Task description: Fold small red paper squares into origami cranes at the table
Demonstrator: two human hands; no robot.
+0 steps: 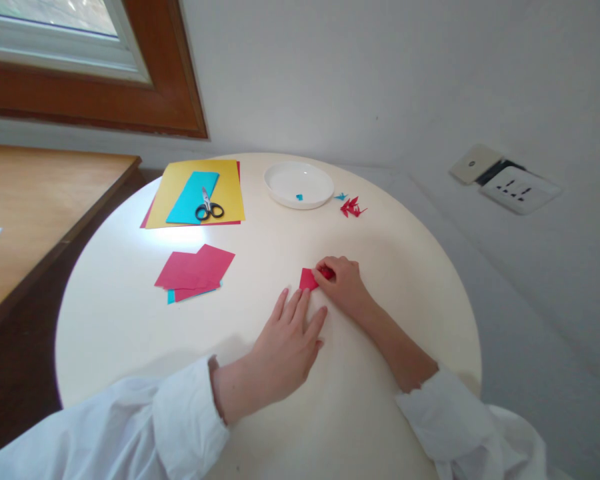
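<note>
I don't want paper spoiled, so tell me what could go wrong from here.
The small red paper, pinched by the right hand and touched by the left hand, could crease askew if either slips. The scissors lie on coloured sheets; a knock might slide them. Red pieces near the plate could scatter if brushed.

I am wearing the camera on my head, and it is looking forward and down across the round white table. My sleeves are filling the lower part, nearest the lens, while my left hand and right hand are lying a little farther off, below the middle. Beyond, the view is taking in the wall, a window corner at upper left and a socket at right, perhaps leaning slightly, though I am finding that hard to judge.
</note>
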